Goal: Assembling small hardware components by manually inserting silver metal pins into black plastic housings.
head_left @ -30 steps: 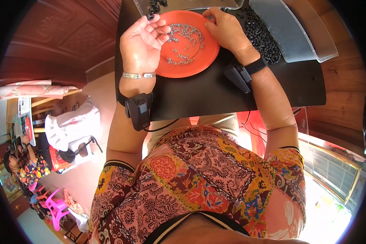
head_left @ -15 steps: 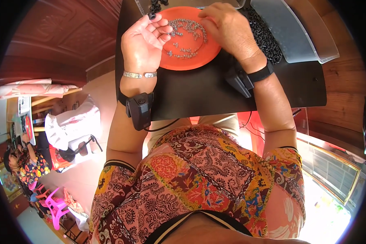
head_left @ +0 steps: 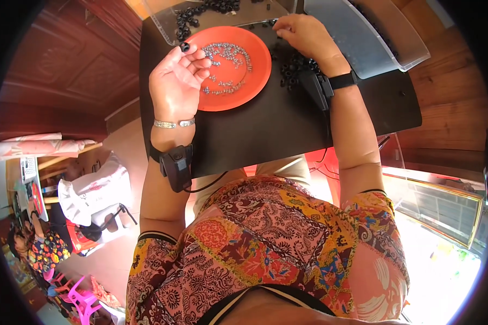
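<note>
Since the last frames my right hand (head_left: pixel 312 42) has left the orange plate (head_left: pixel 259 65) with its small metal pieces (head_left: pixel 230 53) and is now upper right of centre, near the loose black pile (head_left: pixel 290 70), so I read it as between picks. Left hand (head_left: pixel 174 84), upper left, still pinches one black part (head_left: pixel 185 47) at thumb and fingertip, other fingers loosely curled. Right fingers look bunched, can't tell if they hold anything; forearm and wrist unit partly hide the pile, clear tray (head_left: pixel 165 26) cut off up top.
</note>
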A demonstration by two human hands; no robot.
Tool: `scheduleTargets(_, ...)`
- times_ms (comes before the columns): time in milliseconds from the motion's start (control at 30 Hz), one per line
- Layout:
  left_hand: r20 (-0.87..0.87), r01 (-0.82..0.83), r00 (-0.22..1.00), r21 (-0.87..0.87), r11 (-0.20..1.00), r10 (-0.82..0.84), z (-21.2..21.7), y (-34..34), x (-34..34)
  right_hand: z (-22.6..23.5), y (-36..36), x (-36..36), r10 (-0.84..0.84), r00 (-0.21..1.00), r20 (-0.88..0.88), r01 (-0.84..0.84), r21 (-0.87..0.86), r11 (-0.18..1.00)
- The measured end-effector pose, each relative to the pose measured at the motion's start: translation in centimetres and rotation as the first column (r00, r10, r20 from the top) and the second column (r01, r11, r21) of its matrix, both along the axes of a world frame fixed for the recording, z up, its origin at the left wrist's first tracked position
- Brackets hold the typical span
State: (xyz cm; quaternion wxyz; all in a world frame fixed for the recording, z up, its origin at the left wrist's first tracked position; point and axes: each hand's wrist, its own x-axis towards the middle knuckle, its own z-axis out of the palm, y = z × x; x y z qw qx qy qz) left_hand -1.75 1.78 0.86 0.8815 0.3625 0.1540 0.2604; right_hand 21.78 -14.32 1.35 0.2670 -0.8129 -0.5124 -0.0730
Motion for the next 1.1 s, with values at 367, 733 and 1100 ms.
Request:
scheduleTargets(367,0.0,-0.041,0.999,-0.011,0.999,0.041,0.4,0.2,-0.2,1.0,1.7,-7.1,0.523,0.851,0.056,-0.525,0.123,0.842)
scheduleTargets(733,-0.041,-0.062,0.997,0.028,0.998,0.063,0.5,-0.4,0.1,-1.5,3.0,-7.3,0.479,0.843,0.243,-0.474,-0.084,0.877)
scheduleTargets(1100,-0.06,0.036,0.998,0.043,0.998,-0.033,-0.5,-1.5,0.4,-0.2,2.8,-7.2,0.382,0.739,-0.555,-0.301,0.235,0.924)
